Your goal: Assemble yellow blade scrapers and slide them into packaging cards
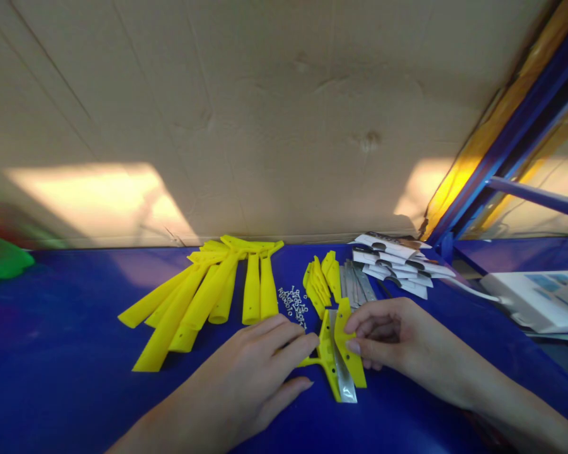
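My left hand (260, 366) is wrapped over the shaft of a yellow plastic scraper handle (329, 362), whose angled head sticks out to the right. Along that head lies a shiny metal blade (343, 375). My right hand (392, 334) pinches a yellow clamping plate (349, 347) with two or more holes, held tilted beside the blade. Whether the plate touches the blade I cannot tell. Just behind the head are several more yellow plates (318, 284) and a stack of grey metal blades (357, 284). Small loose screws and nuts (293, 302) lie left of them.
Several yellow scraper handles (194, 296) are piled at the back left of the blue table (76, 366). White and black printed sleeves (397, 261) are heaped at the back right. Cardboard (284, 126) stands behind. A white device (539, 302) and blue metal frame (502, 151) are at right.
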Tool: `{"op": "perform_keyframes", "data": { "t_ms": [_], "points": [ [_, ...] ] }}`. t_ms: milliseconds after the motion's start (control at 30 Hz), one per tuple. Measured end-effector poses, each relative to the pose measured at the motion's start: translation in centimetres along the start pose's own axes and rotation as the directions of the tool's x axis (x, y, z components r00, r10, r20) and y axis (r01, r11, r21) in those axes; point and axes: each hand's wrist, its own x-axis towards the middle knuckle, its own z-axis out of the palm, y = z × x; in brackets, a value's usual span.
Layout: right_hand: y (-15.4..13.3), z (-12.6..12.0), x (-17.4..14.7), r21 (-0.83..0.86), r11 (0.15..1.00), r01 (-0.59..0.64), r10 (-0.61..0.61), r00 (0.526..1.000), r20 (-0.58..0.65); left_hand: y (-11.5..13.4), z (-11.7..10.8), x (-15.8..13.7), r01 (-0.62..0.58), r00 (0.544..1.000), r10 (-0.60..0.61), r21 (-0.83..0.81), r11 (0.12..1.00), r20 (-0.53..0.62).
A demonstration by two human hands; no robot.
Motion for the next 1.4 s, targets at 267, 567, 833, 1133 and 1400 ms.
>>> {"op": "perform_keyframes", "data": {
  "t_ms": [267,567,833,1133,1400],
  "points": [
    [0.4,0.8,0.1,-0.171,0.984,0.041,-0.039,0.999,0.011,-0.3,0.9,-0.1,0.024,0.998,-0.021,-0.047,0.999,0.063],
    [0.5,0.6,0.1,-0.13,0.99,0.057,-0.052,0.998,0.042,-0.5,1.2,-0.2,-0.005,1.0,0.005,-0.035,0.999,0.01],
    [0.9,0.6,0.1,-0.112,0.992,0.063,-0.057,0.997,0.052,-0.4,1.1,-0.2,0.0,1.0,0.001,-0.04,0.999,0.029],
    [0.4,0.9,0.0,-0.11,0.991,0.074,-0.066,0.995,0.073,-0.5,1.3,-0.3,-0.005,1.0,0.006,-0.037,0.999,0.027],
    [0.1,1.2,0.4,-0.41,0.907,0.097,-0.132,0.989,-0.059,-0.4,1.2,-0.3,0.01,0.999,-0.009,-0.058,0.998,0.031]
  ]
}}
